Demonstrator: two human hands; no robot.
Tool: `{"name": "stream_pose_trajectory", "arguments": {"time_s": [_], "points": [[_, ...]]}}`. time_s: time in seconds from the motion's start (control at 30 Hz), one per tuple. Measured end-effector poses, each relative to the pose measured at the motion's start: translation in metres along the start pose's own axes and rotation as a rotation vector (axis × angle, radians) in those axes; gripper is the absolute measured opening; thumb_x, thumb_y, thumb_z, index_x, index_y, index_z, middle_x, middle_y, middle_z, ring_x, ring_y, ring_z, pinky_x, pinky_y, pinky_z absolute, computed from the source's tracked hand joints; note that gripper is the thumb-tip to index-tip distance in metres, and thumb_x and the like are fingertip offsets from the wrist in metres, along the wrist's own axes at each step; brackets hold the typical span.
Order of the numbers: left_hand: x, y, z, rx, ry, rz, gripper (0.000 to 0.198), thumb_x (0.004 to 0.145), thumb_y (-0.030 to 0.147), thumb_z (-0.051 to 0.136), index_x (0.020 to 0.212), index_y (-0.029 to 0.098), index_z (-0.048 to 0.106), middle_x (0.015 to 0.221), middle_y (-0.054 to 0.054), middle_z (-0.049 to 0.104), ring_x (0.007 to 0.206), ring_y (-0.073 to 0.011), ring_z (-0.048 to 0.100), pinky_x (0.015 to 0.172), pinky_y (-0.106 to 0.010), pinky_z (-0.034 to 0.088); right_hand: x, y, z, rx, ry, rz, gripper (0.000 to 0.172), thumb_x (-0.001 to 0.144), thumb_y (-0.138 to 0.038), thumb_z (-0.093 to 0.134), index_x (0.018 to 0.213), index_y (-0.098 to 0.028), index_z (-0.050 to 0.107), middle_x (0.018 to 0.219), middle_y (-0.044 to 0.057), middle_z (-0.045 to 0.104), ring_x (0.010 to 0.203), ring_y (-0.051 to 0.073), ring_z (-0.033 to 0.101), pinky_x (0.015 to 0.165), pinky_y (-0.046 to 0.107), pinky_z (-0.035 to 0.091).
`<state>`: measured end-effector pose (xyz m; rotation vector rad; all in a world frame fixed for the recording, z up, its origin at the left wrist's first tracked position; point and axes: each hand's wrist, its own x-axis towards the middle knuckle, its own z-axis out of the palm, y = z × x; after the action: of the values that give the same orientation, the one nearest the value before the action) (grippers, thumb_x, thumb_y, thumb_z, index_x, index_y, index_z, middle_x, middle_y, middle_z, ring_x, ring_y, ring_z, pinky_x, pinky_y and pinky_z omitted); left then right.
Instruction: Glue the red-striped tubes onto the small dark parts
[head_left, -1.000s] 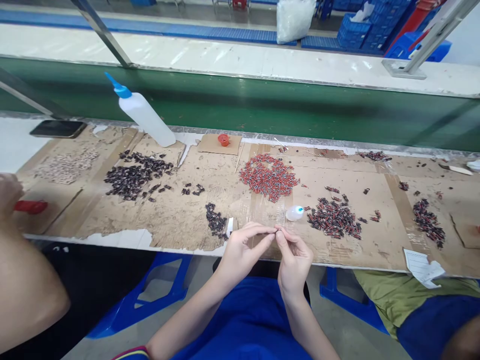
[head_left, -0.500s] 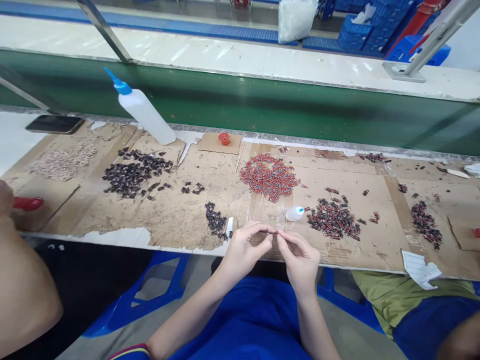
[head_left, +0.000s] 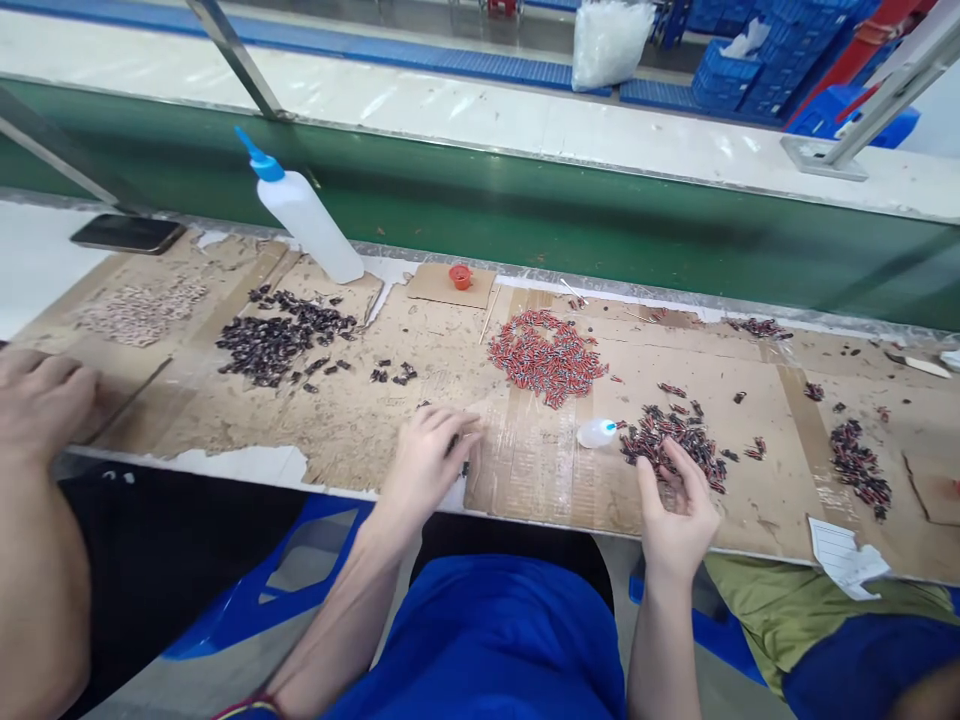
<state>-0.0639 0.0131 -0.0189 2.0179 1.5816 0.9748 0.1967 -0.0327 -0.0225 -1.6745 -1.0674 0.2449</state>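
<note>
My left hand (head_left: 429, 458) is over the small heap of black parts near the front edge, covering most of it. Its fingers are bent and apart; a dark bit shows between them, and I cannot tell whether it is touched or lies beneath. Over the near side of a pile of red-and-black parts (head_left: 675, 432), my right hand (head_left: 681, 510) has its thumb and fingers spread, with nothing visible held. A small white bottle with a blue tip (head_left: 596, 433) lies between the hands. Behind it is a heap of small red-and-silver pieces (head_left: 547, 355).
A large white squeeze bottle (head_left: 315, 228) leans at the back left, near a pile of dark parts (head_left: 266, 345). A red cup (head_left: 460, 277) sits on cardboard. At the left edge rests another person's hand (head_left: 45, 400). A phone (head_left: 129, 233) lies behind pale pieces (head_left: 142, 312).
My hands, together with a small dark-and-red part pinched between them, have separated. The left went to the black parts, the right to the red-and-black pile. The neighbour's hand moved farther onto the table.
</note>
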Motion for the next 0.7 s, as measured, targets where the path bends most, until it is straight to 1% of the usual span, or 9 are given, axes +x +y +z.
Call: {"name": "stream_pose_trajectory", "arguments": {"time_s": [0.07, 0.13, 0.2, 0.27, 0.33, 0.43, 0.5, 0.57, 0.7], "points": [[-0.006, -0.013, -0.011, 0.126, -0.005, 0.013, 0.009, 0.084, 0.029, 0.063, 0.085, 0.024, 0.071, 0.086, -0.006, 0.073, 0.092, -0.0275, 0.059, 0.084, -0.043, 0.043, 0.004, 0.003, 0.006, -0.108, -0.069, -0.128, 0.04, 0.075, -0.042, 0.071, 0.108, -0.02, 0.069, 0.111, 0.012, 0.068, 0.107, 0.028, 0.058, 0.091, 0.048, 0.049], [-0.014, -0.018, -0.014, 0.203, -0.038, 0.049, 0.005, 0.081, 0.029, 0.066, 0.08, 0.025, 0.071, 0.084, -0.005, 0.073, 0.094, -0.0293, 0.057, 0.083, -0.043, 0.04, 0.006, 0.004, 0.016, -0.181, -0.137, -0.217, 0.047, 0.071, -0.048, 0.073, 0.109, -0.02, 0.068, 0.107, 0.012, 0.069, 0.107, 0.03, 0.054, 0.094, 0.052, 0.046], [-0.023, -0.017, -0.012, 0.254, -0.082, 0.08, 0.002, 0.079, 0.027, 0.069, 0.079, 0.026, 0.071, 0.083, -0.005, 0.073, 0.096, -0.0306, 0.056, 0.083, -0.044, 0.036, 0.006, 0.005, 0.028, -0.212, -0.184, -0.256, 0.053, 0.067, -0.053, 0.075, 0.107, -0.019, 0.067, 0.105, 0.014, 0.069, 0.108, 0.031, 0.051, 0.095, 0.053, 0.044], [-0.03, -0.016, -0.007, 0.284, -0.11, 0.09, 0.003, 0.079, 0.025, 0.069, 0.079, 0.027, 0.071, 0.083, -0.005, 0.074, 0.098, -0.0311, 0.055, 0.084, -0.045, 0.033, 0.006, 0.005, 0.037, -0.205, -0.216, -0.257, 0.048, 0.069, -0.052, 0.074, 0.101, -0.018, 0.068, 0.103, 0.014, 0.069, 0.109, 0.032, 0.049, 0.095, 0.053, 0.042], [-0.033, -0.017, -0.002, 0.288, -0.106, 0.088, 0.008, 0.082, 0.022, 0.066, 0.081, 0.027, 0.072, 0.082, -0.005, 0.074, 0.098, -0.0307, 0.055, 0.085, -0.046, 0.031, 0.006, 0.004, 0.042, -0.161, -0.247, -0.215, 0.037, 0.072, -0.048, 0.072, 0.095, -0.019, 0.067, 0.102, 0.013, 0.069, 0.112, 0.031, 0.049, 0.097, 0.052, 0.041], [-0.03, -0.02, -0.002, 0.249, -0.089, 0.086, 0.019, 0.086, 0.016, 0.058, 0.086, 0.028, 0.072, 0.08, -0.005, 0.074, 0.096, -0.029, 0.056, 0.086, -0.045, 0.031, 0.005, 0.002, 0.042, 0.0, -0.28, -0.039, 0.032, 0.073, -0.041, 0.071, 0.094, -0.02, 0.06, 0.106, 0.012, 0.069, 0.112, 0.027, 0.054, 0.096, 0.048, 0.043], [-0.025, -0.018, -0.002, 0.207, -0.097, 0.08, 0.023, 0.088, 0.013, 0.053, 0.089, 0.027, 0.072, 0.083, -0.005, 0.073, 0.093, -0.0267, 0.058, 0.083, -0.042, 0.033, 0.003, 0.001, 0.04, 0.162, -0.284, 0.103, 0.034, 0.072, -0.039, 0.073, 0.094, -0.021, 0.055, 0.106, 0.011, 0.069, 0.104, 0.024, 0.062, 0.092, 0.044, 0.046], [-0.019, -0.012, 0.002, 0.137, -0.124, 0.087, 0.025, 0.09, 0.013, 0.05, 0.091, 0.026, 0.071, 0.086, -0.005, 0.073, 0.089, -0.0236, 0.059, 0.08, -0.039, 0.035, 0.001, 0.0, 0.037, 0.308, -0.282, 0.193, 0.035, 0.069, -0.038, 0.076, 0.088, -0.021, 0.052, 0.096, 0.008, 0.072, 0.09, 0.021, 0.067, 0.084, 0.039, 0.05], [-0.009, 0.007, 0.028, -0.021, -0.196, 0.135, 0.017, 0.091, 0.018, 0.054, 0.093, 0.023, 0.07, 0.088, -0.003, 0.073, 0.086, -0.0192, 0.061, 0.08, -0.035, 0.038, -0.001, 0.002, 0.034, 0.422, -0.24, 0.225, 0.036, 0.06, -0.037, 0.081, 0.083, -0.019, 0.06, 0.077, 0.002, 0.071, 0.068, 0.018, 0.065, 0.065, 0.03, 0.049]]}}
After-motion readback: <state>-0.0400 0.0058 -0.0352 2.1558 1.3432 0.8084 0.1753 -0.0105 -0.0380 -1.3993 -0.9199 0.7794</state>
